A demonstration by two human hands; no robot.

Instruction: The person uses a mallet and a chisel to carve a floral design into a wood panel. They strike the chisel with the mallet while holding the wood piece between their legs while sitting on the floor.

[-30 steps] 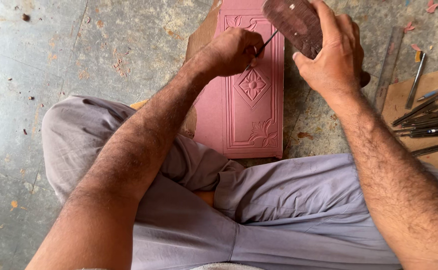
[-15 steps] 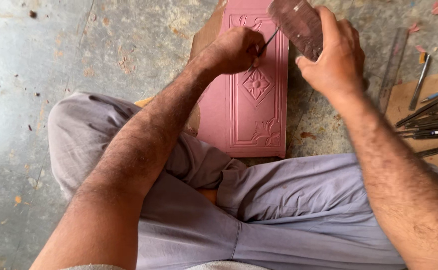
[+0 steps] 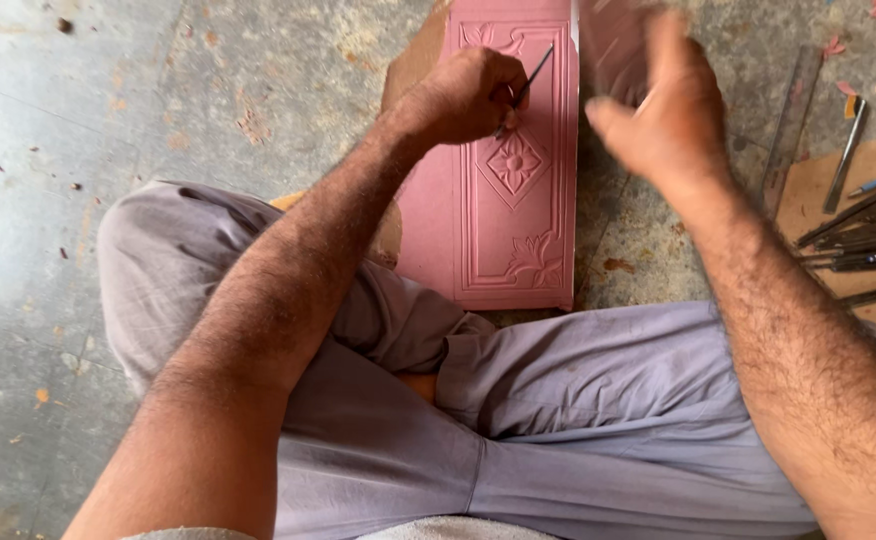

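A single head-worn camera looks steeply down from close range over a seated person's crossed legs in grey-lilac cloth trousers to the grey concrete floor. Both forearms reach away from the lens; the left hand and right hand sit near the frame's top.

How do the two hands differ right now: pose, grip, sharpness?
The left hand is sharp and closed around a thin dark tool, over the pink carved panel; the right hand is motion-blurred. The left hand sits over the panel's upper part; the right hand is at its right edge, gripping a blurred flat block. Both are bare.
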